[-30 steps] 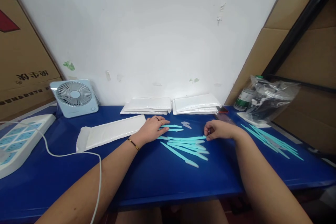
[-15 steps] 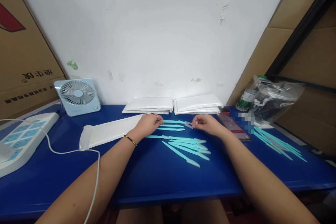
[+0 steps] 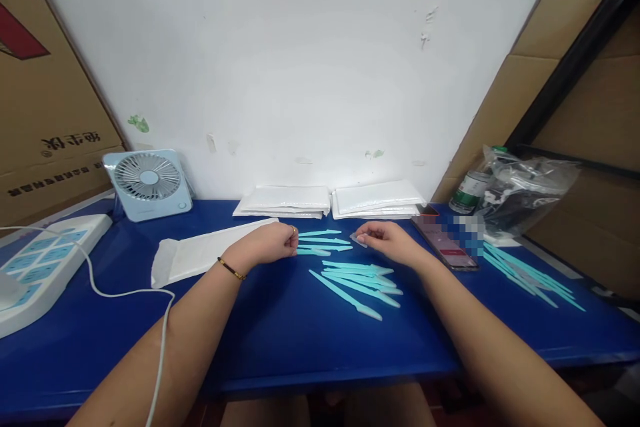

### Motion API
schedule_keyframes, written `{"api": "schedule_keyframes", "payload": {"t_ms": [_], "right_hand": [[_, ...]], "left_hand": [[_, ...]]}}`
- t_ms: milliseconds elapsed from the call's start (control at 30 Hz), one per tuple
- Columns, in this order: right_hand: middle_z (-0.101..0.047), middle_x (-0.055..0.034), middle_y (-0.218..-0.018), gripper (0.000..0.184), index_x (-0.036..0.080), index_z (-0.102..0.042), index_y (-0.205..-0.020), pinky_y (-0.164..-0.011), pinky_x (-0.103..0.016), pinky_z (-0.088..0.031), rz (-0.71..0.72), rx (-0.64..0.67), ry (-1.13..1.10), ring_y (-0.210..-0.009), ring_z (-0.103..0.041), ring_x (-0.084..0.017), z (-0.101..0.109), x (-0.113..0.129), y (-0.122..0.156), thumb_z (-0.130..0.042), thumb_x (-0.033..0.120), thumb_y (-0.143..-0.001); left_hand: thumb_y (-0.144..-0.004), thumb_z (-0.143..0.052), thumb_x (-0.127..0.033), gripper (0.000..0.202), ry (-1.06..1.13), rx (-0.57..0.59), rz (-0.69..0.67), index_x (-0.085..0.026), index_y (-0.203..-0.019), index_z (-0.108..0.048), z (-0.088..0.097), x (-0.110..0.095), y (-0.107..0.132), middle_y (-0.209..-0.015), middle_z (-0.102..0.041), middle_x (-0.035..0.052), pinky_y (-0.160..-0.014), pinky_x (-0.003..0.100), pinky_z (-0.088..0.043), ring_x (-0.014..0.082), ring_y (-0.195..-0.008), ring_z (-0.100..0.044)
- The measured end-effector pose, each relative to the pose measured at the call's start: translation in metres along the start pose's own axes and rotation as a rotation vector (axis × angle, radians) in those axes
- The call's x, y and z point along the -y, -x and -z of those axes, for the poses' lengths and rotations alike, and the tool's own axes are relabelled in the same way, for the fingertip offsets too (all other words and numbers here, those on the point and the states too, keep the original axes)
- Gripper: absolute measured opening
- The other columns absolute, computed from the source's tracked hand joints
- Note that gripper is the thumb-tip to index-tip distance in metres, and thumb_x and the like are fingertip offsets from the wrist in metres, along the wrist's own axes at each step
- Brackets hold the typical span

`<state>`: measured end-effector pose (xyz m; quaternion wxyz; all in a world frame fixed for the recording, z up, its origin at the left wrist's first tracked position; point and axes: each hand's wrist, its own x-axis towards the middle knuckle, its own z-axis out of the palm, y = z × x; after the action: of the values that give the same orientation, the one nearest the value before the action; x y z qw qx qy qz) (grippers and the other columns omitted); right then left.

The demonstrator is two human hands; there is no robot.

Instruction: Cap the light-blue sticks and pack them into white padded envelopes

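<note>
Several turquoise eyebrow razors point(image 3: 324, 240) lie fanned beside the curled fingers of my left hand point(image 3: 280, 242), their handle ends hidden by it. My left hand is closed, and the lowest of these, a razor point(image 3: 314, 252), runs out from its fingertips. My right hand point(image 3: 387, 240) pinches small translucent pieces, like blade caps point(image 3: 359, 239), just past the razor tips. Nearer me, a loose pile of turquoise razors point(image 3: 360, 280) rests on the blue table point(image 3: 300, 347). Left of my left hand lies a long white padded pouch point(image 3: 205, 253).
Two stacks of white pouches point(image 3: 287, 199) stand against the wall. To the right are a phone point(image 3: 450, 247), more razors point(image 3: 530, 273), a bottle point(image 3: 470, 190) and a clear bag point(image 3: 530, 187). A fan point(image 3: 150, 180), power strip point(image 3: 55, 260) and white cable point(image 3: 165, 327) are left.
My left hand has drawn back left and curled; the lowest razor beside it has shifted up. My right hand has pulled slightly away from the razor tips with the translucent pieces.
</note>
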<state>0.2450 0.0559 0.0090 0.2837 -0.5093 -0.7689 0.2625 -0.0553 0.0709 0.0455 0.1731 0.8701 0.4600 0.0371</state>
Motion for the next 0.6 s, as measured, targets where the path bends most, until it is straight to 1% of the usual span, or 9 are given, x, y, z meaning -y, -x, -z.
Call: {"api": "schedule_keyframes", "payload": {"t_ms": [100,167,233,300,367,433,467,533,600], "right_hand": [[-0.063,-0.0023,-0.075,0.038,0.018,-0.063,-0.102,-0.055,-0.024,-0.042,0.032,0.019,-0.118,-0.059,-0.052,-0.012,-0.018,0.017,-0.002,-0.057,0.048,-0.079],[-0.063,-0.0024,-0.075,0.036,0.018,-0.064,-0.097,-0.055,-0.024,-0.043,0.036,0.031,-0.194,-0.058,-0.054,-0.011,-0.025,0.024,-0.003,-0.06,0.047,-0.077],[-0.063,-0.0019,-0.068,0.031,0.016,-0.066,-0.088,-0.056,-0.024,-0.044,0.023,0.038,-0.252,-0.057,-0.056,-0.012,-0.026,0.025,-0.004,-0.062,0.044,-0.075],[-0.061,-0.0011,-0.062,0.027,0.016,-0.066,-0.083,-0.057,-0.024,-0.044,0.002,0.035,-0.282,-0.057,-0.057,-0.012,-0.021,0.021,-0.005,-0.064,0.041,-0.074],[-0.062,-0.0015,-0.063,0.027,0.015,-0.067,-0.083,-0.057,-0.024,-0.045,-0.018,0.016,-0.292,-0.058,-0.057,-0.013,-0.013,0.012,-0.006,-0.066,0.04,-0.073],[-0.063,-0.0022,-0.065,0.027,0.015,-0.066,-0.081,-0.058,-0.025,-0.045,-0.026,-0.033,-0.271,-0.058,-0.057,-0.013,-0.003,0.0,-0.007,-0.066,0.04,-0.072],[-0.063,-0.0025,-0.066,0.027,0.015,-0.066,-0.081,-0.058,-0.026,-0.046,-0.03,-0.055,-0.256,-0.058,-0.057,-0.013,0.001,-0.007,-0.007,-0.065,0.04,-0.073],[-0.064,-0.003,-0.068,0.027,0.015,-0.066,-0.083,-0.06,-0.027,-0.047,-0.053,-0.073,-0.221,-0.061,-0.058,-0.014,0.008,-0.019,-0.007,-0.064,0.04,-0.073],[-0.065,-0.0036,-0.07,0.027,0.015,-0.067,-0.085,-0.061,-0.028,-0.047,-0.09,-0.069,-0.156,-0.063,-0.059,-0.015,0.013,-0.027,-0.006,-0.063,0.04,-0.074]], "left_hand": [[-0.076,-0.05,-0.028,0.013,0.077,-0.121,-0.081,-0.021,-0.079,-0.06,-0.003,-0.01,-0.004,-0.075,-0.064,0.0003,-0.057,0.024,-0.038,0.0152,-0.066,-0.057],[-0.079,-0.047,-0.031,0.017,0.149,-0.183,-0.131,-0.02,-0.082,-0.06,-0.009,-0.017,-0.009,-0.078,-0.065,0.0007,-0.061,0.025,-0.04,0.0155,-0.07,-0.058],[-0.081,-0.047,-0.033,0.018,0.228,-0.22,-0.149,-0.02,-0.084,-0.06,-0.016,-0.021,-0.014,-0.081,-0.065,0.001,-0.064,0.025,-0.042,0.0157,-0.074,-0.058],[-0.081,-0.048,-0.034,0.019,0.292,-0.225,-0.144,-0.02,-0.083,-0.06,-0.023,-0.022,-0.021,-0.08,-0.065,0.0009,-0.064,0.025,-0.043,0.0156,-0.074,-0.059],[-0.08,-0.049,-0.034,0.018,0.321,-0.239,-0.122,-0.02,-0.083,-0.06,-0.028,-0.018,-0.028,-0.077,-0.064,0.0006,-0.062,0.025,-0.043,0.0154,-0.071,-0.059],[-0.08,-0.049,-0.034,0.018,0.302,-0.261,-0.091,-0.02,-0.082,-0.06,-0.032,-0.011,-0.034,-0.077,-0.064,0.0005,-0.061,0.025,-0.044,0.0159,-0.071,-0.059],[-0.081,-0.049,-0.034,0.018,0.272,-0.277,-0.079,-0.02,-0.082,-0.06,-0.034,-0.008,-0.036,-0.079,-0.064,0.001,-0.063,0.026,-0.045,0.0166,-0.073,-0.06],[-0.081,-0.049,-0.033,0.019,0.19,-0.323,-0.076,-0.02,-0.088,-0.061,-0.038,-0.004,-0.039,-0.091,-0.065,0.0031,-0.072,0.029,-0.047,0.0191,-0.085,-0.06],[-0.084,-0.048,-0.035,0.029,0.109,-0.36,-0.116,-0.02,-0.106,-0.059,-0.044,-0.002,-0.04,-0.114,-0.061,0.0063,-0.088,0.032,-0.044,0.0217,-0.105,-0.056]]}}
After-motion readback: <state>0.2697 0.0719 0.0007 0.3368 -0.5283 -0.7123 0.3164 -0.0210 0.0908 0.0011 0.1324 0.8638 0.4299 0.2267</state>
